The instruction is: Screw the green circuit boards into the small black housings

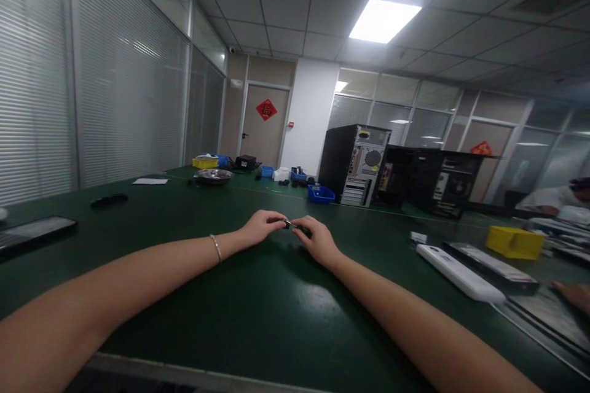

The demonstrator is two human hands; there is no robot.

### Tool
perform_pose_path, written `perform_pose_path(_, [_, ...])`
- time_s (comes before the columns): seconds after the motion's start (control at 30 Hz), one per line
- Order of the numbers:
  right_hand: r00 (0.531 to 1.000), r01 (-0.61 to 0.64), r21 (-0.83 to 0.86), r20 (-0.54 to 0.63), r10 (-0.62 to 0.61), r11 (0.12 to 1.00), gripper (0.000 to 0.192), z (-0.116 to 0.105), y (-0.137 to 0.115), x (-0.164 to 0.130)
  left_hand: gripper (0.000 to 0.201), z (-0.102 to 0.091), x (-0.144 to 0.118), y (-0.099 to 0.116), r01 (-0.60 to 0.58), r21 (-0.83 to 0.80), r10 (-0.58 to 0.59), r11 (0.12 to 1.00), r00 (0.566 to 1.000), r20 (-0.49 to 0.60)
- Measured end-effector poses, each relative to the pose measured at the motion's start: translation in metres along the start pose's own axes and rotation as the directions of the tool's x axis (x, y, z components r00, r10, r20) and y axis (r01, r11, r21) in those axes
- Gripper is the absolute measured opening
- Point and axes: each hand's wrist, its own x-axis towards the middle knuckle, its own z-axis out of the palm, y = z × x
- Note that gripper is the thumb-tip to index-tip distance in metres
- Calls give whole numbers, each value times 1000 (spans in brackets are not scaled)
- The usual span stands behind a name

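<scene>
Both arms stretch forward over the dark green table [221, 319], and the hands meet near its middle. My left hand [260, 228], with a silvery bracelet on its wrist, pinches a small black piece [286, 225] by its end. Fingers of my right hand [319, 242] are closed on a small dark tool-like item [304, 231] with what looks like a thin bright metal tip. That tip touches or nearly touches the black piece. The exact kind of either item is too small and blurred to tell.
Computer towers [341, 159] stand at the back right, beside a blue bin [321, 194]. A metal bowl [214, 177] sits far left. Nearer left lies a phone-like slab [37, 233]. At right are a white power strip-like bar [456, 271], a yellow bin [515, 242] and another person's hand [574, 295].
</scene>
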Motion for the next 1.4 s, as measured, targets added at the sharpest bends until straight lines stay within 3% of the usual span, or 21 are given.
perform_pose_path(0.23, [1000, -22, 12, -2, 22, 1000, 20, 4, 4, 1, 21, 3, 3, -6, 28, -69, -31, 997, 998, -52])
perform_pose_path(0.5, [999, -34, 49, -33, 35, 998, 18, 5, 4, 1, 25, 6, 7, -23, 147, -189, -183, 971, 965, -186])
perform_pose_path(0.83, [998, 56, 197, 25, -62, 979, 21, -2, -14, -1, 23, 9, 5, -20, 161, -316, -165, 935, 986, 15])
perform_pose_path(1.17, [1000, -19, 258, 16, 15, 966, 22, 5, -2, 3, 28, 13, 6, -16, 180, -470, -135, 864, 983, 127])
perform_pose_path(1.4, [995, -73, 309, 86, 49, 948, 22, 3, 0, 3, 28, 15, 1, -12, 181, -462, -121, 868, 980, 156])
